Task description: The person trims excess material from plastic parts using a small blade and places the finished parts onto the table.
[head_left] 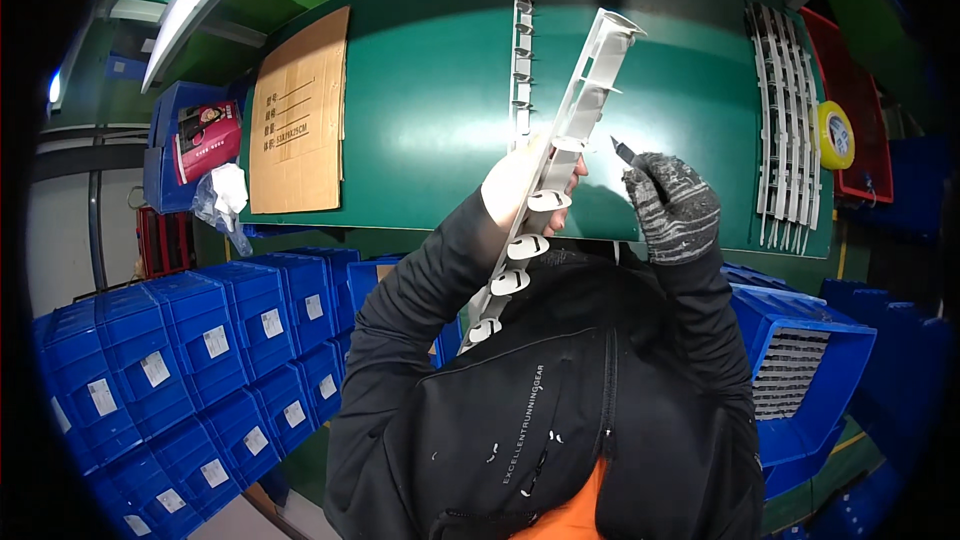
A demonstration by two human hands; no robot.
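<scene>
My bare left hand (510, 188) is closed around a long white plastic strip (598, 65) with a row of rounded tabs. The strip slants from over the green table down toward my chest. In a grey knitted glove, my right hand (680, 210) grips a small dark knife (624, 152). Its pointed blade faces the strip, a short gap away from it. Beyond my left hand a second, narrower-looking strip (522, 65) with dark clip-like parts lies lengthwise on the table.
Several white strips (788, 130) lie side by side at the table's right end, beside a yellow tape roll (836, 136) and a red tray (878, 165). Flattened cardboard (297, 120) covers the left end. Blue crates (190, 340) stand stacked at left; another blue crate (850, 350) sits at right.
</scene>
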